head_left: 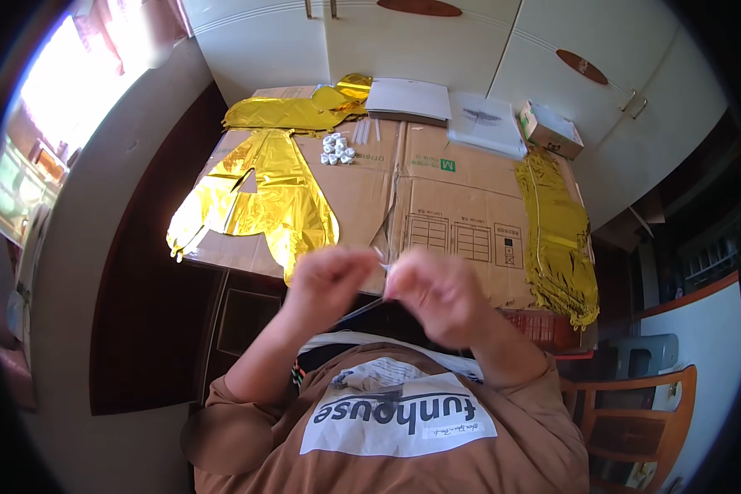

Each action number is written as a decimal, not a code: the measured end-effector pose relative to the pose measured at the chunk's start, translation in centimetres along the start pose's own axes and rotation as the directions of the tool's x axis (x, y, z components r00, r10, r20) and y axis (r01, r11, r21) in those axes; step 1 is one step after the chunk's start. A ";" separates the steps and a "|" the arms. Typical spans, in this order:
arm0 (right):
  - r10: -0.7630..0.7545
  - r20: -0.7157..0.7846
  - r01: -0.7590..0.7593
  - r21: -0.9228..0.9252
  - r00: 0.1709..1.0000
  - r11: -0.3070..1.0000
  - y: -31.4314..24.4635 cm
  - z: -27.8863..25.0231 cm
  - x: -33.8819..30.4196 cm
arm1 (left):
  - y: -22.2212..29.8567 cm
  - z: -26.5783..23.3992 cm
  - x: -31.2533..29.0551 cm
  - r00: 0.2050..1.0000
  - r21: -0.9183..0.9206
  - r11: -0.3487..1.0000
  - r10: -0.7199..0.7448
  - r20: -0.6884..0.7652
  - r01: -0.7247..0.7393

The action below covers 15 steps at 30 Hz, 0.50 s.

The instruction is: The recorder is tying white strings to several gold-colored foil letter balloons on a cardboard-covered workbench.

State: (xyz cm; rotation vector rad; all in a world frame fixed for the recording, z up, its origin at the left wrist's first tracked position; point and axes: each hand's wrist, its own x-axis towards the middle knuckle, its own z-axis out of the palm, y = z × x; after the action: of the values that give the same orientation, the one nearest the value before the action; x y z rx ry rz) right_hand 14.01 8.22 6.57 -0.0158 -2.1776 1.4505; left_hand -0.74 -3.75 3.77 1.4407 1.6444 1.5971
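Observation:
Both hands are raised over the near edge of the cardboard, fingertips close together and slightly blurred. My left hand [331, 284] is closed in a pinch, and so is my right hand [440, 296]. Between them runs a thin whitish strand [384, 265]; its exact kind is too small and blurred to tell. A thin pale strip [362, 310] hangs slanting below the fingers. Just beyond my left hand lies a flat gold foil letter-A balloon [292, 193], one leg reaching the table's near edge.
The cardboard sheet [469, 198] covers the table. Small white rolls [337, 150], clear straws [369, 132] and more gold foil [280, 113] lie at the back. White sheets [407, 99], a clear bag [487, 125] and a box [552, 129] stand behind; flat gold balloons [556, 235] lie right.

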 end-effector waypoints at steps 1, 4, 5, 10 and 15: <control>0.052 -0.081 -0.049 0.028 0.995 0.998 0.6 -0.5 0.9 | -0.1 0.0 -0.4 0.990 0.126 0.991 0.015 0.140 -0.033; 0.104 -0.056 -0.097 0.115 0.993 0.989 4.2 0.0 0.1 | 1.2 -0.8 -0.5 0.948 -0.445 0.894 0.099 0.301 0.048; 0.092 0.014 -0.093 0.149 0.996 0.985 4.7 0.6 -0.1 | 0.6 -1.2 -1.0 0.979 -0.657 0.742 0.005 0.203 0.132; -0.008 0.178 -0.009 0.091 0.984 0.996 1.4 -0.1 -0.9 | -1.7 -0.6 0.7 0.986 0.025 0.995 -0.096 -0.133 0.101; 0.039 0.124 -0.020 -0.150 0.992 0.989 3.2 -1.5 0.9 | 0.2 -0.4 0.1 0.998 -0.886 0.461 0.027 0.059 0.040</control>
State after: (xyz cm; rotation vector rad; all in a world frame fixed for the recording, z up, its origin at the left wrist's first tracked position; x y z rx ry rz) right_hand 13.02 11.11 4.62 -0.0084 -2.3938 1.3345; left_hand -1.07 -3.89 4.13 0.8520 0.4958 1.9127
